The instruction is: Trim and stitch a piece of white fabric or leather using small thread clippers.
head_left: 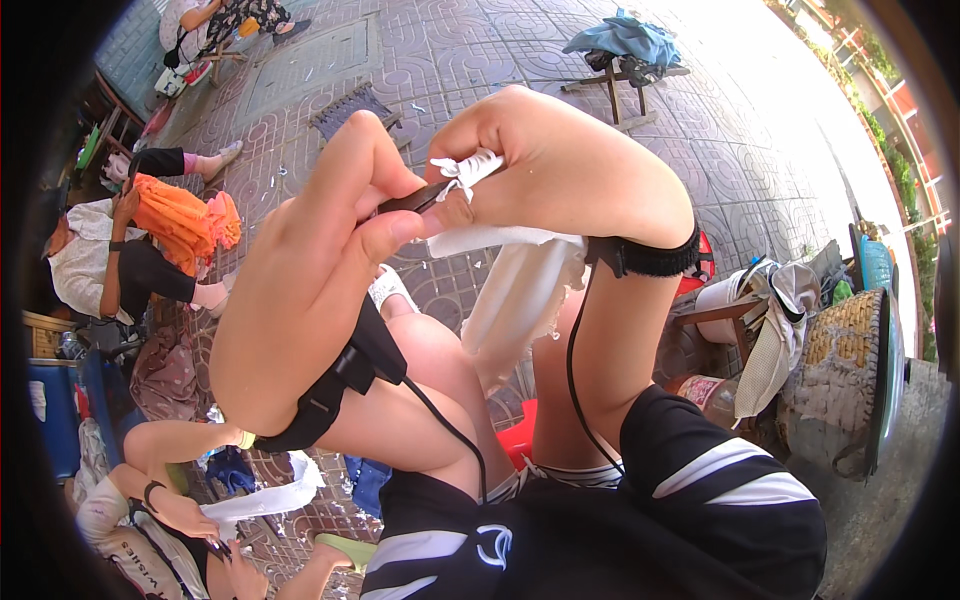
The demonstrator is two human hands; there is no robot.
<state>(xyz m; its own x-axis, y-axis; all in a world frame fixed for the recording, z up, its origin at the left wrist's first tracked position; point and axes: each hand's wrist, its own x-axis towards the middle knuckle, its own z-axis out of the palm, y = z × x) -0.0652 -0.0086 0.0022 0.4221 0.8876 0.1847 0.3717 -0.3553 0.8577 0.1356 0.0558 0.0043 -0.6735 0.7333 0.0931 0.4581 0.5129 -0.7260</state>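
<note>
Both at once: has a closed grip on a slim dark object (424,196) with the left hand (325,225) and pinches the bunched end of a white cloth (520,290) in the right hand (555,165), letting the rest hang between the bare legs (432,350). Farther out, faces a low folding stool (355,112) on patterned paving (480,70), with orange fabric (187,222) before a seated co-worker (90,260) at left and a woven basket (835,360) at right.

Outdoors, patterned paving (480,60); blue brick wall (130,48) upper left; low stool (352,108) top; sunlit strip (800,110), greenery (895,165) right.
</note>
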